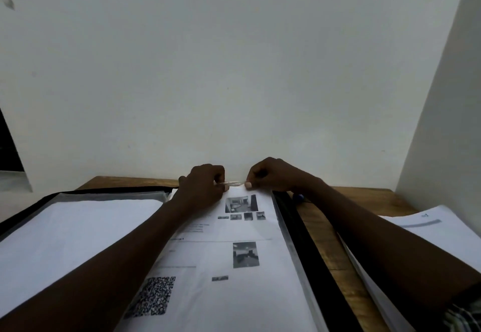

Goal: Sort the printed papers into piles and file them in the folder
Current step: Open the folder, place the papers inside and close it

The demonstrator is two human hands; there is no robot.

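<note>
Open folder [296,227] on tabletop [325,248]. The printed page [221,258] lies in its right half, long axis running away from the person. Left hand [203,183] and right hand [270,175] each pinch the clear sleeve edge [232,183] at the page's far end, grips level.

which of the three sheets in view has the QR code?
The printed sheet in the folder's right half; left hand and right hand pinch at its top edge. The left-half sheet looks blank; the stack at right shows only a grey bar.

Printed papers [221,266] flat in open folder [294,227]
</note>
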